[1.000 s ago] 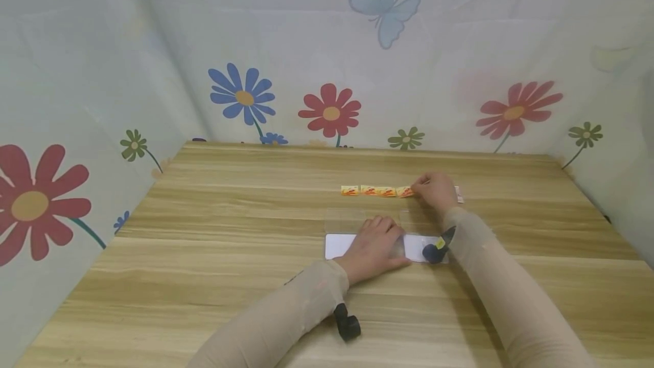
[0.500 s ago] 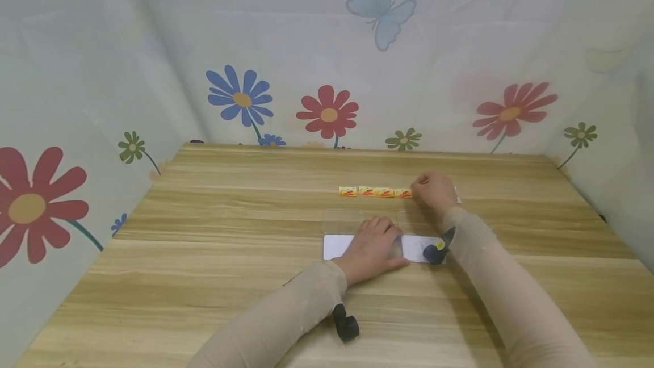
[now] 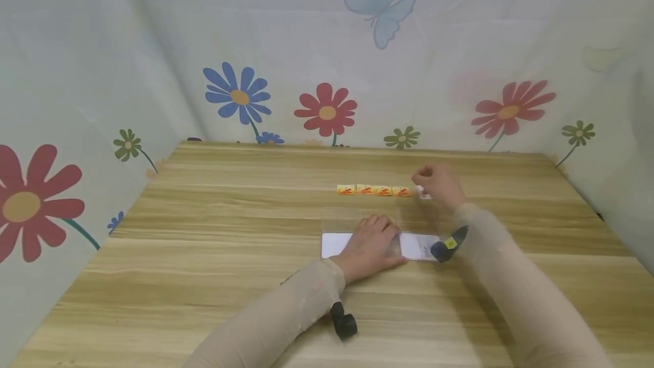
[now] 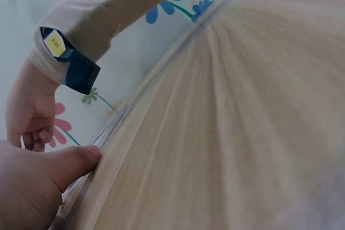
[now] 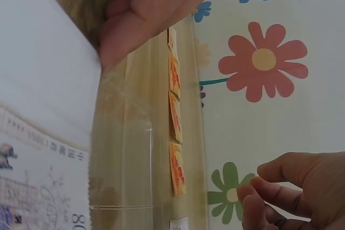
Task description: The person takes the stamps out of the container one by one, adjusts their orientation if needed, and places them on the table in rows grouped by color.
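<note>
My left hand (image 3: 369, 246) rests across a long white card strip (image 3: 411, 246), fingers over its far edge. In the left wrist view, the left thumb (image 4: 75, 165) lies along the near edge. A printed postage stamp (image 5: 43, 171) marked 80 lies on the strip's right part. Behind the strip, several orange-and-yellow stamps (image 3: 383, 191) lie in a row. My right hand (image 3: 440, 185) hovers at the row's right end, above a paler stamp (image 3: 424, 192) that it partly covers. In the right wrist view, its thumb and loosely bent fingers (image 5: 269, 192) have nothing between them.
Transparent plastic flaps (image 3: 342, 220) lie flat behind the white strip. The wood-grain table (image 3: 204, 254) extends on all sides, and a flower-printed curtain (image 3: 286, 33) stands along its back and sides. Dark camera straps (image 3: 344, 322) hang from the wrists.
My right hand has left the rightmost orange stamp and moved up and slightly right, uncovering part of the paler stamp. My left hand stays on the strip.
</note>
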A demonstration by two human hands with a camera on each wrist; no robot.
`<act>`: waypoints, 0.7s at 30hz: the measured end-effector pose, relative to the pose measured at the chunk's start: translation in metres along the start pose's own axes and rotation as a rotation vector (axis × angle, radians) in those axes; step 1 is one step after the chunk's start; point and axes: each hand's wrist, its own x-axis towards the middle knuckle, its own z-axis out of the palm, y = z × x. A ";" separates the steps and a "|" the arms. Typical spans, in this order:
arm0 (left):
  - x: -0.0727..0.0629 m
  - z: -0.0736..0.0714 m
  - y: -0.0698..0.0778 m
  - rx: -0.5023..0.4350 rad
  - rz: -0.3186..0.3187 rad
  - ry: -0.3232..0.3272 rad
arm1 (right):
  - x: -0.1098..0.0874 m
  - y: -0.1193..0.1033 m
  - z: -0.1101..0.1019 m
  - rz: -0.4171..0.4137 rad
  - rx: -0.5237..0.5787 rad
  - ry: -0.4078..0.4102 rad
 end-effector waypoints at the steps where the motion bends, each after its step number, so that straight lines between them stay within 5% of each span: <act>1: 0.000 0.000 0.000 0.000 -0.001 -0.002 | -0.001 -0.001 -0.002 -0.007 -0.001 -0.005; 21: 0.000 -0.002 0.000 -0.018 -0.007 -0.019 | -0.025 -0.002 -0.024 -0.070 -0.001 -0.007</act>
